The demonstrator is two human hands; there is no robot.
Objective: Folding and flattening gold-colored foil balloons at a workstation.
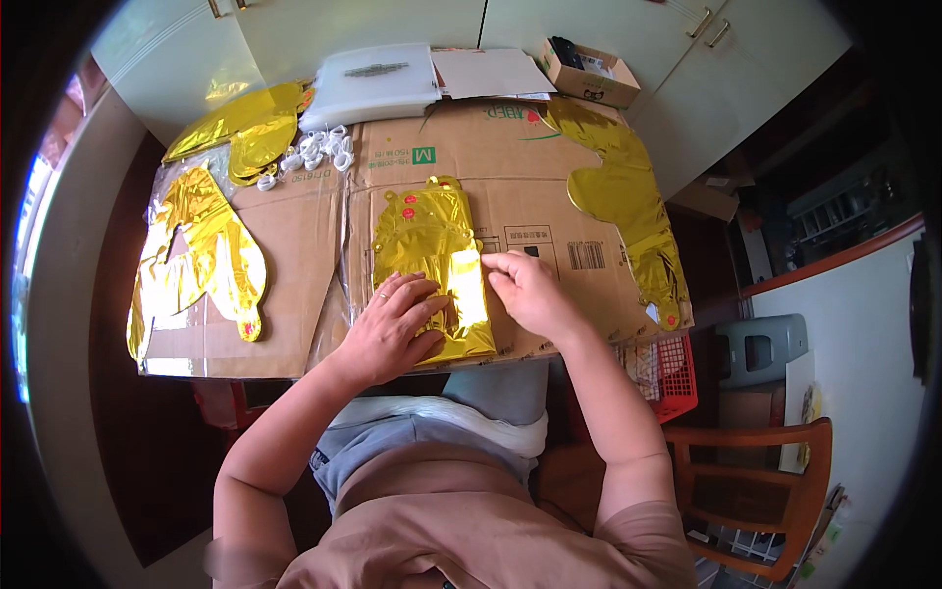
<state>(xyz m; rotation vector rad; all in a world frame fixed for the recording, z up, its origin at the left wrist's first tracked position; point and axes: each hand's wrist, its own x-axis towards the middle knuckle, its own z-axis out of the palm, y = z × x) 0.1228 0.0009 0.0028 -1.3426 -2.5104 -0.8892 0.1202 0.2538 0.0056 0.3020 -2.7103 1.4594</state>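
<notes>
In front of me lies a folded gold foil balloon, shiny and creased, with two small red marks near its far end. My left hand rests palm down on its near left part, fingers stretched out and pressing the foil. At the balloon's right edge is my right hand, its fingers curled and the thumb and forefinger closed at the foil's side. Unfolded gold foil balloons lie to the left and to the right.
Flattened cardboard covers the table. At the back are more gold foil, white ribbon coils, a stack of clear plastic bags, pale card sheets and a small open box. A wooden chair stands right.
</notes>
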